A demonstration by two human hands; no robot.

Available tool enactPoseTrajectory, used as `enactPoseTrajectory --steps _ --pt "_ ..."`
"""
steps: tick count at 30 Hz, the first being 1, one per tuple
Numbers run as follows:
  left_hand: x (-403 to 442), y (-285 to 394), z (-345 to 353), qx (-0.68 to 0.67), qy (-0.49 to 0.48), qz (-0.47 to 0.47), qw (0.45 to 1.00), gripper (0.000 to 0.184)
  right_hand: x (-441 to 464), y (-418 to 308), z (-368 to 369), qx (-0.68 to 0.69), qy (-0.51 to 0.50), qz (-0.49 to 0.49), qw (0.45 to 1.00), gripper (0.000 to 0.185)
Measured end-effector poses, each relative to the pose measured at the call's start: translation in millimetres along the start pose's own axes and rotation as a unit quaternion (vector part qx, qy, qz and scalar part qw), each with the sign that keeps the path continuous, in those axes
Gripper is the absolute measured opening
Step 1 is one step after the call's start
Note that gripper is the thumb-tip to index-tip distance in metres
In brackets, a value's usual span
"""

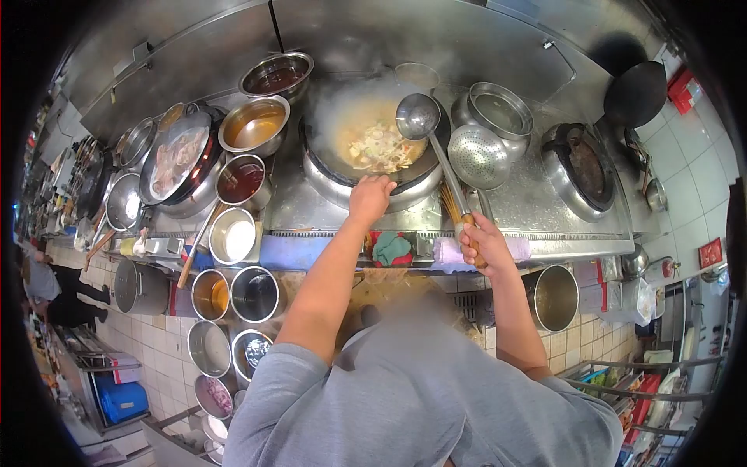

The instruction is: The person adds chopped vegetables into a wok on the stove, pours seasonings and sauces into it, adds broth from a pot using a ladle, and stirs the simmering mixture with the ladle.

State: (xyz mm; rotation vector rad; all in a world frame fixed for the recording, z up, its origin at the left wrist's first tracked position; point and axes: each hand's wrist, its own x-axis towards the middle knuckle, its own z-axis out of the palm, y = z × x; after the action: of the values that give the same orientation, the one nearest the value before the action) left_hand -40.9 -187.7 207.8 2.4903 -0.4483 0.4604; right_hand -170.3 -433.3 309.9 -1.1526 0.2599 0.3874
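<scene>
Steam rises from a large wok (424,167) on the middle burner, with pale sliced food (381,146) in yellowish liquid inside. At its near rim is my left hand (370,201), fingers curled over the edge. My right hand (484,243) is closed around the wooden handle of a long metal ladle (419,117). The ladle's bowl hangs over the right side of the wok, above the food. A perforated strainer (479,157) lies just right of the ladle's shaft. A bamboo brush (451,208) is partly hidden behind the ladle.
Left of the wok stand bowls of brown liquid (254,124) and dark red sauce (241,180). A pan of pale food (179,159) sits farther left. To the right are a metal pot (500,110) and another burner (580,167). Another person (58,284) stands far left.
</scene>
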Motion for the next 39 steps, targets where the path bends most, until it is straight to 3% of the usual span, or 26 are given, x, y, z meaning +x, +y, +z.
enactPoseTrajectory --steps 11,20,22,23,31,39 --pt "0 -4 5 0.015 0.004 -0.003 1.000 0.026 -7 0 -9 -0.006 0.037 -0.010 0.999 0.032" --pt "-1 0 0 0.010 0.001 -0.002 1.000 0.026 -8 10 -34 0.037 0.030 -0.016 0.999 0.019" --pt "-1 1 -1 0.001 -0.003 -0.006 1.000 0.027 -8 16 -42 0.065 0.011 -0.013 0.998 0.036" --pt "-1 2 -1 -0.002 -0.005 -0.005 1.000 0.027 -8 19 -43 0.065 0.011 -0.014 0.998 0.036" --pt "-1 2 -1 0.013 0.013 0.004 1.000 0.026 -7 28 -40 0.110 -0.024 0.023 0.993 0.011" --pt "-1 1 -1 0.006 -0.007 -0.002 1.000 0.026 -7 27 -39 0.122 -0.023 0.027 0.992 0.011"
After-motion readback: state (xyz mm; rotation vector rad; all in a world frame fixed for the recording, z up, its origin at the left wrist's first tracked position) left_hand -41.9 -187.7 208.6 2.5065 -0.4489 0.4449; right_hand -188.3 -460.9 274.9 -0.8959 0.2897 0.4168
